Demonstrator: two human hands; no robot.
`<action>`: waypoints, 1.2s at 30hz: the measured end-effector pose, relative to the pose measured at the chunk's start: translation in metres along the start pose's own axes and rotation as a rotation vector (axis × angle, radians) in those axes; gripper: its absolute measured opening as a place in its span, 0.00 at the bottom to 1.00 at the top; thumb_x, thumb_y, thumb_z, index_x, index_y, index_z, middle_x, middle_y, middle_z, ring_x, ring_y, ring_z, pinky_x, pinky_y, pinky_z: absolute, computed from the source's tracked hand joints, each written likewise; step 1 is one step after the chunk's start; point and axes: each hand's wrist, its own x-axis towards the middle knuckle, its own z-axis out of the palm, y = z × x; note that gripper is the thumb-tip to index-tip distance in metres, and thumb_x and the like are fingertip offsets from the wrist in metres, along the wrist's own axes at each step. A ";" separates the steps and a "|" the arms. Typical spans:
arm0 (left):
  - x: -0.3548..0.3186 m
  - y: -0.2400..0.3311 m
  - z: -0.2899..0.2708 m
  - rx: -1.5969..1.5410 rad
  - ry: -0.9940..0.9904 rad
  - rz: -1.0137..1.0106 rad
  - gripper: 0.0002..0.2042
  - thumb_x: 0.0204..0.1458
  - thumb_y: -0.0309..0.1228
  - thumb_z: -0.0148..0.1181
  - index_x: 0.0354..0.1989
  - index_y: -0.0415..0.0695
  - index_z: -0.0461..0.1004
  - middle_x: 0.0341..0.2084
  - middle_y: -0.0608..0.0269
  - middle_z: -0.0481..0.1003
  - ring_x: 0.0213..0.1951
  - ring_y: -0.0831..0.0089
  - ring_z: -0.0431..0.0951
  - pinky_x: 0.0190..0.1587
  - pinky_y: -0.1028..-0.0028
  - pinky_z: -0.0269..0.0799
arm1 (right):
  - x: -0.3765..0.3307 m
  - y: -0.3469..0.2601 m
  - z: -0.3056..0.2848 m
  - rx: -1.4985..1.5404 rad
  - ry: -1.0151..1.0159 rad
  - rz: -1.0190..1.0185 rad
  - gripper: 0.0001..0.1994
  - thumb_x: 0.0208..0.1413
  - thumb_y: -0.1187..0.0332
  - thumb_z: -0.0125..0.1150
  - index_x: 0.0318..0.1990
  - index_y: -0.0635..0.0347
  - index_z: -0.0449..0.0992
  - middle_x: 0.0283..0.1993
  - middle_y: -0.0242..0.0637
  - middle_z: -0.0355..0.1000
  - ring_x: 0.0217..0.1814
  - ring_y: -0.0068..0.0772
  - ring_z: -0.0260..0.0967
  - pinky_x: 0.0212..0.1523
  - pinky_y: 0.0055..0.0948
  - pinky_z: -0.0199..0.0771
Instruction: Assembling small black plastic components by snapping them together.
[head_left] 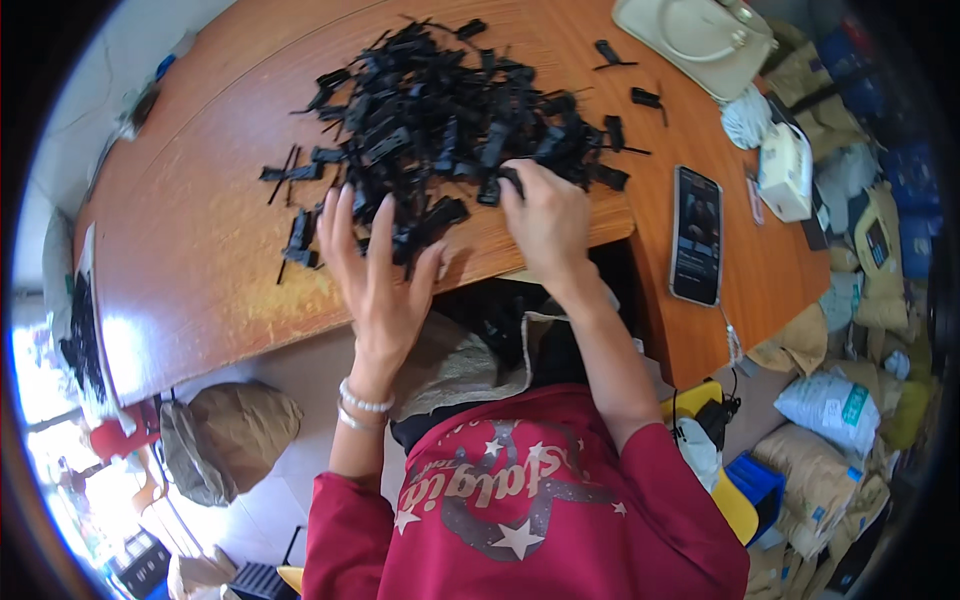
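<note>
A large heap of small black plastic parts [400, 130], several with thin stems, lies on the wooden table before me. My left hand [370, 270] is at the heap's near left edge, fingers spread and nothing gripped; whether its fingertips touch the parts I cannot tell. At the near right edge, the fingers of my right hand [548, 215] are curled round a black plastic part [511, 181], mostly hidden by them. Below the table edge, an open woven sack [455, 350] rests at my lap, with dark pieces inside it.
Right of the heap lie a few stray black parts [647, 97] and a phone [697, 236] with its screen lit. Farther right are a cream handbag [700, 40] and a white tissue box [786, 172]. Bags and sacks [810, 470] crowd the floor at right; a brown sack [235, 435] stands left.
</note>
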 end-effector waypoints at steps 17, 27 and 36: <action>-0.032 0.042 -0.035 -0.873 -0.332 -0.821 0.10 0.57 0.27 0.48 0.40 0.30 0.69 0.28 0.52 0.77 0.34 0.68 0.77 0.44 0.72 0.69 | -0.089 -0.011 -0.063 0.189 0.121 -0.086 0.14 0.44 0.77 0.61 0.41 0.60 0.72 0.36 0.39 0.72 0.31 0.39 0.72 0.25 0.30 0.73; -0.047 0.051 -0.045 -0.908 -0.527 -0.957 0.12 0.56 0.27 0.53 0.44 0.31 0.70 0.27 0.58 0.79 0.32 0.81 0.73 0.39 0.81 0.66 | -0.072 0.039 -0.116 -0.414 0.023 0.284 0.09 0.49 0.70 0.61 0.33 0.67 0.69 0.51 0.55 0.67 0.38 0.55 0.72 0.36 0.43 0.73; -0.059 0.056 -0.053 -0.935 -0.563 -0.873 0.13 0.51 0.24 0.59 0.45 0.31 0.72 0.32 0.61 0.75 0.33 0.78 0.72 0.37 0.80 0.67 | -0.081 -0.036 -0.059 0.696 -0.525 0.038 0.18 0.46 0.65 0.67 0.43 0.64 0.74 0.29 0.39 0.68 0.30 0.37 0.68 0.32 0.29 0.67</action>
